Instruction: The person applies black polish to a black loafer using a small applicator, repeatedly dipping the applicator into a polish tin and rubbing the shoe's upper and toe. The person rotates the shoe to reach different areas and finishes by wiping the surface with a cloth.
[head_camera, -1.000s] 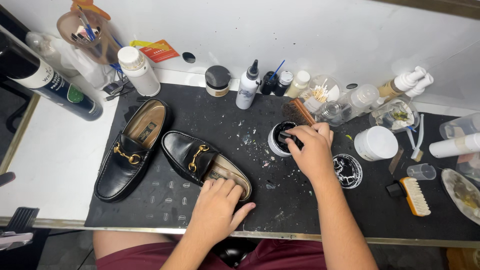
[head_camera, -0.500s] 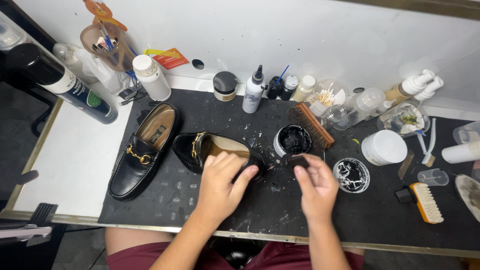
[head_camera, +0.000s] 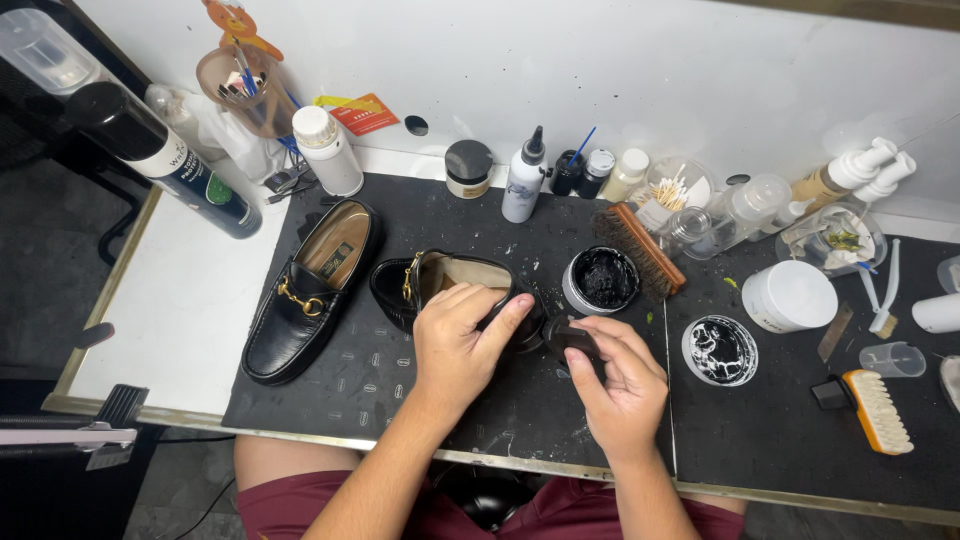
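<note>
The held shoe (head_camera: 440, 285) lies on the mat (head_camera: 420, 380). Left of it lies the second shoe (head_camera: 310, 290), right of it the open tin (head_camera: 600, 280), behind it the bottle (head_camera: 523, 180).

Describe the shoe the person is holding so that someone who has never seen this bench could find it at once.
On the black mat, two black loafers with gold buckles lie side by side. The held shoe is the right-hand one, gripped by the left hand beside the open polish tin. The other loafer lies untouched nearer the mat's left edge.
</note>
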